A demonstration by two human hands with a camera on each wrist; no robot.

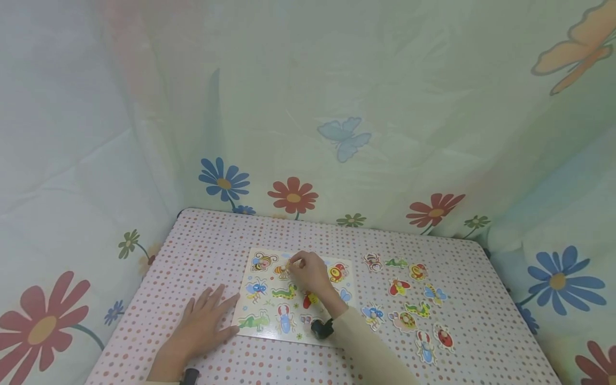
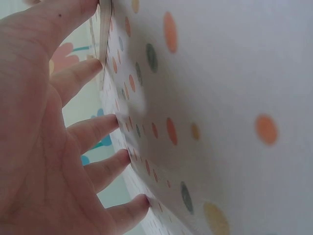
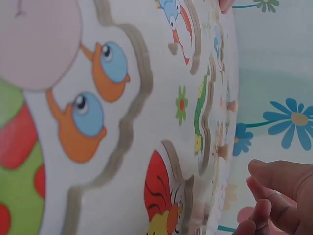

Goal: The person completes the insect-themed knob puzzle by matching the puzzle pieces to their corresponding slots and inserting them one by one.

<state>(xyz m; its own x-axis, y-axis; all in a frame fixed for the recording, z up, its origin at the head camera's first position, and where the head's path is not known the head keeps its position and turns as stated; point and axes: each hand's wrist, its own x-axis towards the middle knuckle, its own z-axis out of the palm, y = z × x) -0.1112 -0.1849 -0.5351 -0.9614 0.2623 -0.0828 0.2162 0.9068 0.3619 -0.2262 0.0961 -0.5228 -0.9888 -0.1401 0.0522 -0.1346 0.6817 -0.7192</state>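
Note:
A wooden insect puzzle board lies on the dotted table. My right hand reaches over its upper part, thumb and index finger curled close together at a striped wasp piece. In the right wrist view the fingertips are bunched beside the board's far side; I cannot tell whether they hold anything. My left hand lies spread on the table at the board's left edge, thumb and index finger reaching that edge. The left wrist view shows its fingers straight, tips against the tablecloth.
Several loose insect pieces lie right of the board, among them a ladybug, a stag beetle, a snail and a spider. A bee shows at the board's upper left. Flowered curtains surround the table.

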